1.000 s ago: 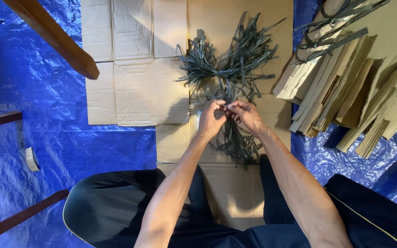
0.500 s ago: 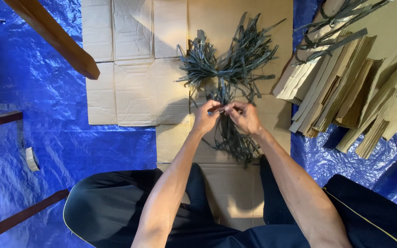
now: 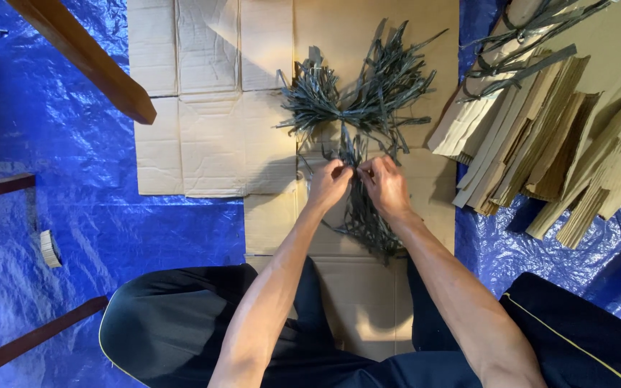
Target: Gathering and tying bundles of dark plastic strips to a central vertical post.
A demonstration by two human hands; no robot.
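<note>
Pinching one strand each, left hand (image 3: 330, 183) and right hand (image 3: 385, 185) meet over the strips (image 3: 357, 108), which fan out beyond them on cardboard (image 3: 217, 144); folded stacks (image 3: 540, 144) lie to the right.

I have both bare forearms reaching forward from my lap, angling in toward each other so the hands meet at the middle of the view. My left hand (image 3: 328, 183) is curled, knuckles up, fingers pinched closed at its inner edge. My right hand (image 3: 386, 185) mirrors it — back of the hand up, fingertips tucked in and pinching toward the left. The two hands sit just beside each other, thumbs nearly touching. Wrists straight, elbows bent low beside my knees.
</note>
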